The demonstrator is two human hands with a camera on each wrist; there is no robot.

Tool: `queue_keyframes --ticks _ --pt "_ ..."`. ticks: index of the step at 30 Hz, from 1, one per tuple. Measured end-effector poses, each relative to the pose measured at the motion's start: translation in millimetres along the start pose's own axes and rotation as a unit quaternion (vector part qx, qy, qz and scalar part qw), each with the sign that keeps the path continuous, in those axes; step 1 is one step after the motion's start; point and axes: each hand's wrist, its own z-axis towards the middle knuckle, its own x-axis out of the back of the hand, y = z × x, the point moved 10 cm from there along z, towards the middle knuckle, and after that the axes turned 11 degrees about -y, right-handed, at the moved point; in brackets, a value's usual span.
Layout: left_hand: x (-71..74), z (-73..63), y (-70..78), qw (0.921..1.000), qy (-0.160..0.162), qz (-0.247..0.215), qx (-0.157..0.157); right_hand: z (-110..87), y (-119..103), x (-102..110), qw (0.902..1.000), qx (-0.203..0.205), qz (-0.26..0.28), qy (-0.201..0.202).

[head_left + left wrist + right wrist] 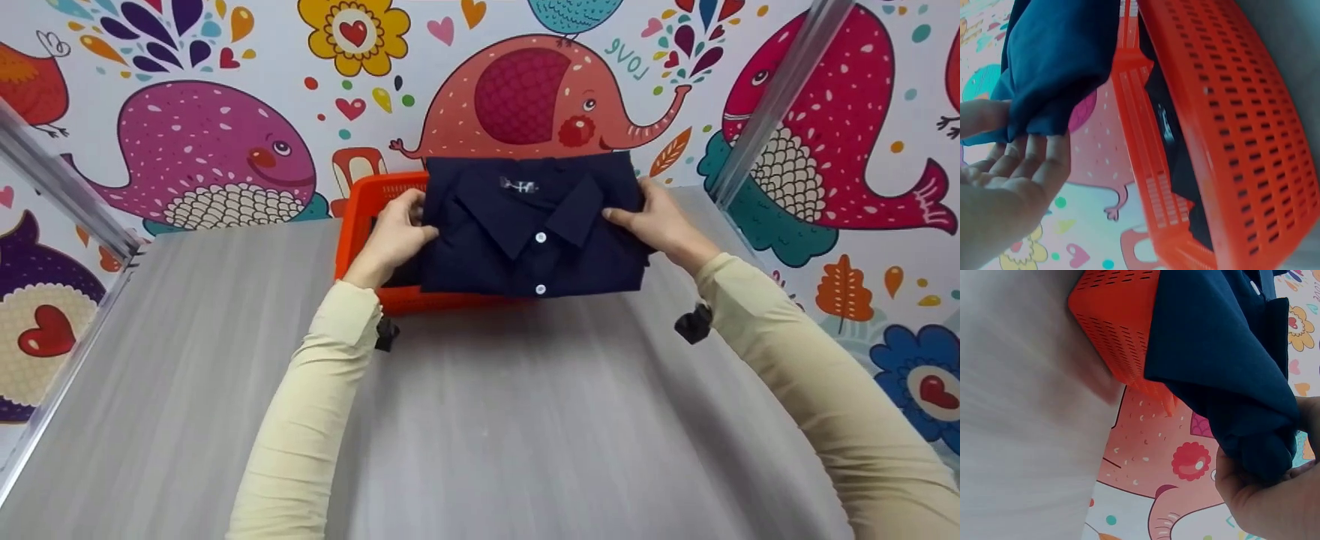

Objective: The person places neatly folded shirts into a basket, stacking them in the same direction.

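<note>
A folded navy shirt [487, 262] with a collar and white buttons is held up in front of and above an orange plastic basket [360, 217]. My left hand [396, 234] pinches its left edge, thumb on the front and fingers behind, as the left wrist view also shows. On the opposite edge, my right hand [658, 217] grips the cloth the same way; in the right wrist view the fabric [1224, 365] bunches between thumb and fingers. Inside the basket lies dark cloth [1171, 140] with a pale label, mostly hidden behind the basket wall.
The basket stands on a grey wood-grain table [480, 420] against the back wall, which is printed with cartoon animals. Metal frame posts [780, 105] rise at the back corners. A black wrist mount [694, 324] sits under the right wrist.
</note>
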Motion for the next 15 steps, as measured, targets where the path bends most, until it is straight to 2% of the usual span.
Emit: queue_keyframes --ticks 6,12,15 --pt "16.3 -3.9 -9.5 0.9997 0.016 -0.005 0.015 15.6 -8.5 -10.7 0.9999 -0.005 -0.013 -0.001" --pt "39.0 -5.5 -16.7 0.9978 0.061 0.010 0.022 33.1 -18.7 -24.0 1.0000 0.008 -0.001 -0.003" --pt "49.0 -7.1 -19.9 0.9967 0.077 0.003 0.026 42.2 -23.9 -31.3 0.9999 0.009 0.005 -0.001"
